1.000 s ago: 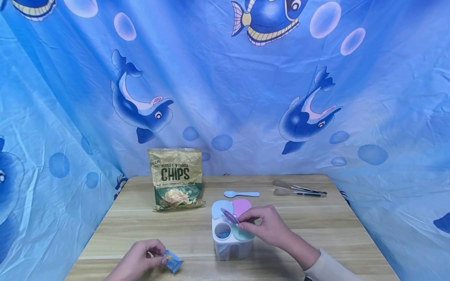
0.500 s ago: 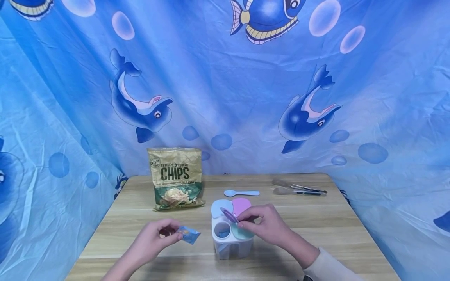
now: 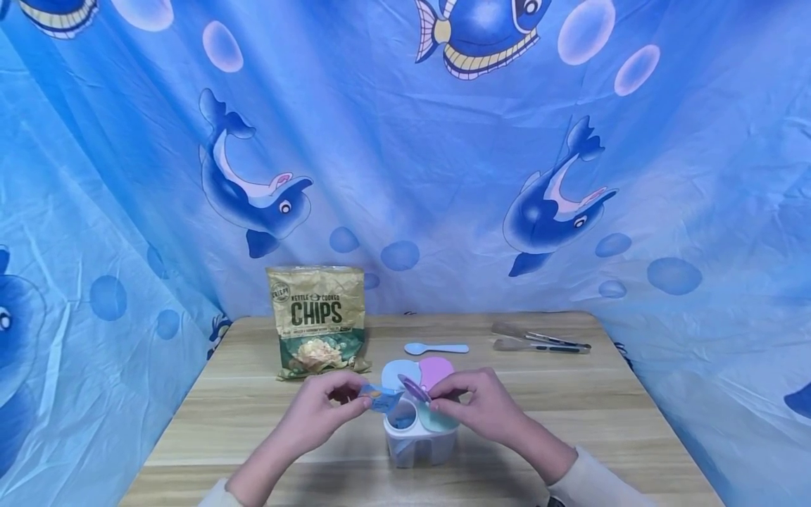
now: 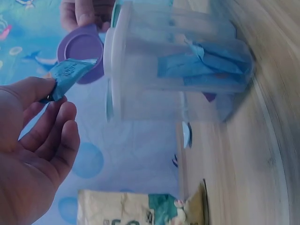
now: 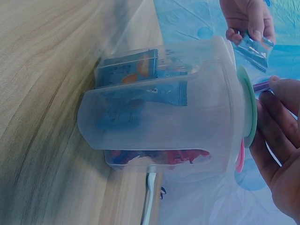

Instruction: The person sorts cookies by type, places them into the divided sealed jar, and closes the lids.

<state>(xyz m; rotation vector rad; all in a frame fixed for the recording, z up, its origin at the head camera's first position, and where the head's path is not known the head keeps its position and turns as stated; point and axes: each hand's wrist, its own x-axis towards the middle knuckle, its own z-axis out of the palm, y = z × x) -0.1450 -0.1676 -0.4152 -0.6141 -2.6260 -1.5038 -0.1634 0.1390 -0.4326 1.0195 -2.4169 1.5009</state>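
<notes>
My left hand [image 3: 317, 415] pinches a small blue snack packet [image 3: 383, 399] between thumb and fingers, just above the open round mouth of a storage container [image 3: 405, 452]. That container is translucent, with compartments and a white top. Its purple lid [image 3: 413, 388] stands tilted up, pinched at the edge by my right hand [image 3: 481, 407]. Light blue, pink and mint lids [image 3: 436, 420] cover the other compartments. Through the wall in the right wrist view, blue packets [image 5: 131, 75] show inside, and red-and-blue wrapping [image 5: 183, 156] shows in another compartment.
A bag of chips [image 3: 321, 324] stands upright behind my left hand. Beyond the container lies a light blue spoon [image 3: 437, 348]. Tongs [image 3: 541, 345] lie at the back right of the wooden table [image 3: 570, 436]. A blue sea-patterned curtain [image 3: 405, 141] hangs around the table.
My left hand has lifted the blue packet from low on the left, up and rightward to the container's opening. The right hand has kept the purple lid raised in the same place.
</notes>
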